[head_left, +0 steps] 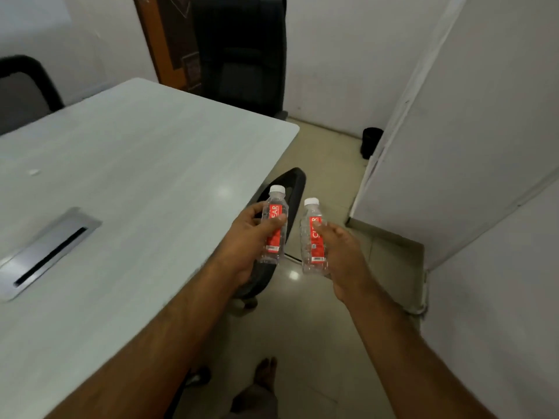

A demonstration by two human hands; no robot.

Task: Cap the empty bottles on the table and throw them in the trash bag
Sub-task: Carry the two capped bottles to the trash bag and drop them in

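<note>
A: Each hand grips one capped bottle: left hand point(252, 234) on the left bottle point(274, 225), right hand point(340, 252) on the right bottle point(313, 237), both over the floor beside the desk point(121, 176).

B: Keep them upright and carry them toward that dark bin point(370, 142), if it holds the bag.

A: Writing?

B: Red labels; "EAR" shows, probably "CLEAR".

A big pale tabletop point(127, 182) fills the left side, with a metal slot point(48, 252) set in it. A black chair point(242, 55) stands at its far end by white walls point(332, 55). The floor point(305, 322) is shiny tile. A small black bin point(370, 142) sits near the wall.
</note>
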